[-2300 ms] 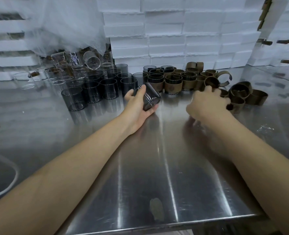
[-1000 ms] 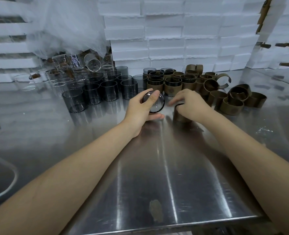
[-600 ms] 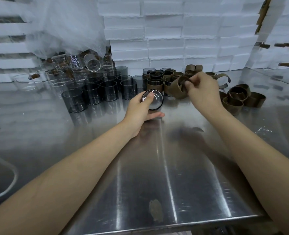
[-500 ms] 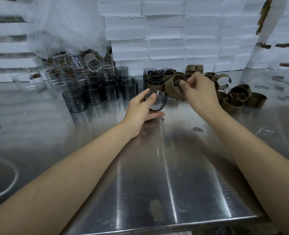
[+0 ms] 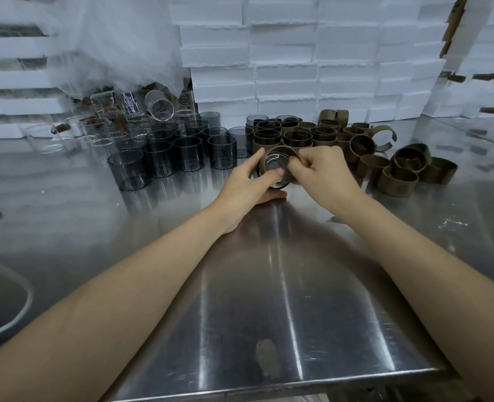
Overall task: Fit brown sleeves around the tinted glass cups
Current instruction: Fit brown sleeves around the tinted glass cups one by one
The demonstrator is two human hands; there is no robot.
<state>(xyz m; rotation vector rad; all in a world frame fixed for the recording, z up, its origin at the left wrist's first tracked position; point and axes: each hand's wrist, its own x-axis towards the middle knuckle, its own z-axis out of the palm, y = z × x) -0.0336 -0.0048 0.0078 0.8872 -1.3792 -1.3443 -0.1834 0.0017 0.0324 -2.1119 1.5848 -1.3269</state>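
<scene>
Two hands meet over one cup. The left hand [image 5: 245, 184] grips a tinted cup [image 5: 275, 173] tipped on its side, one round end facing the camera, fingers curled over its far side and the thumb under it. The right hand [image 5: 324, 172] pinches a brown sleeve [image 5: 280, 149] between thumb and fingertips. The sleeve sits ringed round the far part of the cup, and its upper arc shows above the glass. Whether the cup touches the steel table [image 5: 269, 285] I cannot tell.

To the left of the left hand stand the bare tinted cups [image 5: 186, 153]: five in the front row and about five more behind, overlapping too much for a sure count. Farther left of them is a heap of clear glasses [image 5: 158, 107], too jumbled to count. Just beyond both hands stand the sleeved cups [image 5: 298, 139], at least six. To the right of the right hand lie the loose sleeves [image 5: 397, 181], about ten, one of them sprung open into a hook shape. White foam boxes [image 5: 286, 53] are stacked beyond everything.

Half a second ago the right hand held the sleeve up beyond the cup, clear of it. Now the sleeve has come down around the cup. The left hand and its cup have stayed in the same spot, and the rows and piles have not moved.
</scene>
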